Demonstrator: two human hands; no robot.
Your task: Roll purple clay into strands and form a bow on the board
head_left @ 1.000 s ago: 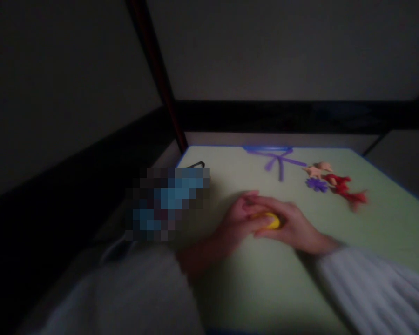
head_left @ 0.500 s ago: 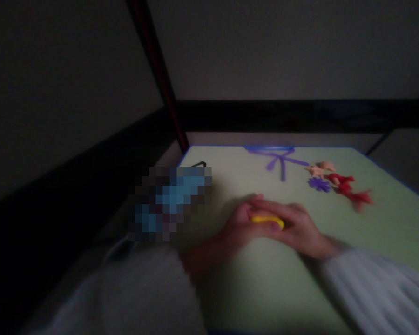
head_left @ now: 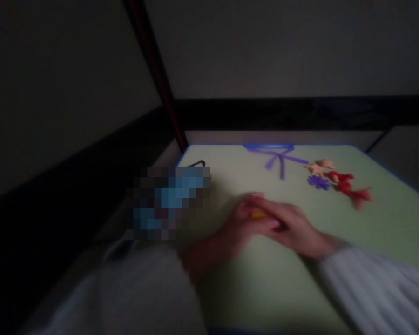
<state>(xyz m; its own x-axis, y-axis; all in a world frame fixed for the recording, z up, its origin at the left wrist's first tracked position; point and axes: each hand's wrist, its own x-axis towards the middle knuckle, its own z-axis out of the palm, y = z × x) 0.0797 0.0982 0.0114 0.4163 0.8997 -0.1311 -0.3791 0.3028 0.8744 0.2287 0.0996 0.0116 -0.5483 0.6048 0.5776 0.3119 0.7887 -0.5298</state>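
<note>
A lump of yellow modelling clay [head_left: 260,215] is clasped between my two hands, low over the pale tabletop. My left hand [head_left: 246,218] cups it from the left and below, its fingers curled. From the right, my right hand [head_left: 293,225] presses over it with its fingers laid across the left ones. Only a thin yellow strip shows between the palms; the rest is hidden. Slight blur softens the fingers.
Beyond my right hand lie a purple flower shape [head_left: 319,182], peach star-like pieces [head_left: 316,168] and red lumpy shapes [head_left: 344,182]. Purple strips [head_left: 282,160] stretch near the far edge of the pale table [head_left: 223,163]. A pixelated blue object [head_left: 181,190] stands at the left.
My hands have closed further over the yellow clay, so less of it shows than before. The shapes on the table stay where they were.
</note>
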